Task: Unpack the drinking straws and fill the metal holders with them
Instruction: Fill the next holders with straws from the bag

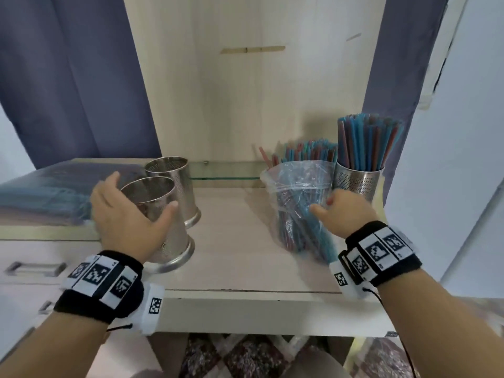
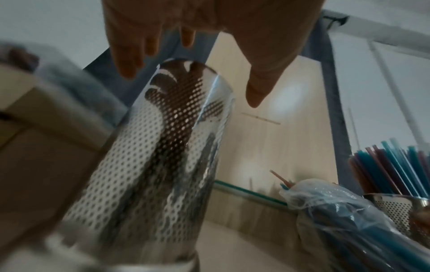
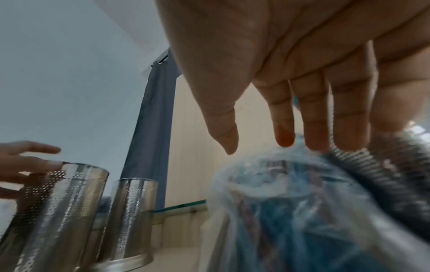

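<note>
An empty perforated metal holder stands at the front left of the table, with a second empty holder just behind it. My left hand is spread round the near holder, fingers straight, fingertips at its rim. A clear plastic bag of blue and red straws leans in the middle right. My right hand is open, and its fingertips touch the top of the bag. At the far right a third holder is full of upright straws.
Wrapped blue packs lie on a raised counter to the left, with drawer handles below it. A wooden panel closes the back, flanked by blue curtains. The table's front edge runs close to my wrists.
</note>
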A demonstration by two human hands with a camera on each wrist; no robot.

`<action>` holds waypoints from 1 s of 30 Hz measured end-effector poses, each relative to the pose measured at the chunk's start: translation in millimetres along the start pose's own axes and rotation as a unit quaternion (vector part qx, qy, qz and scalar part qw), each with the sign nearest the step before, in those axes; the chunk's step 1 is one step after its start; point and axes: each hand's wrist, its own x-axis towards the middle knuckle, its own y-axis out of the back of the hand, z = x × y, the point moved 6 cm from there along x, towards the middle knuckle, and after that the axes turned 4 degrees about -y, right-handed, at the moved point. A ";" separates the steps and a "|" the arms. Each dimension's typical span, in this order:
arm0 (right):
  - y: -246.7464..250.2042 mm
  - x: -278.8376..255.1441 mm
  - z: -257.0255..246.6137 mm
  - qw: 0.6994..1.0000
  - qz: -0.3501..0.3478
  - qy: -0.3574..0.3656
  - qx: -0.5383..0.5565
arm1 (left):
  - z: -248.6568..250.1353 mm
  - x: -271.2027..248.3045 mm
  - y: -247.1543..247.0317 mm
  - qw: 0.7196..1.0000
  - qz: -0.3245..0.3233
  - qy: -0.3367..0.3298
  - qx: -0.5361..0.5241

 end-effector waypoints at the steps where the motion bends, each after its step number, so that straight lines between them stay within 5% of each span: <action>1: -2.1 -0.7 -11.2 1.000 0.002 0.011 -0.001 | -8.5 -0.4 -5.2 0.998 -0.034 0.032 -0.029; 4: -0.8 -1.4 -38.3 0.998 0.019 0.053 -0.006 | -25.2 -1.9 -16.2 0.987 -0.083 0.117 -0.076; 7: -1.3 4.8 -53.9 0.994 0.021 0.102 -0.038 | -22.4 -5.6 -22.5 0.981 -0.099 0.135 -0.095; 18: -15.3 26.4 -49.0 0.981 -0.025 0.128 -0.140 | 24.2 -4.2 -93.6 0.970 -0.206 -0.003 -0.132; 30: -12.4 30.7 -41.4 0.978 -0.036 0.103 -0.178 | 61.1 12.4 -157.5 0.955 -0.250 -0.054 -0.151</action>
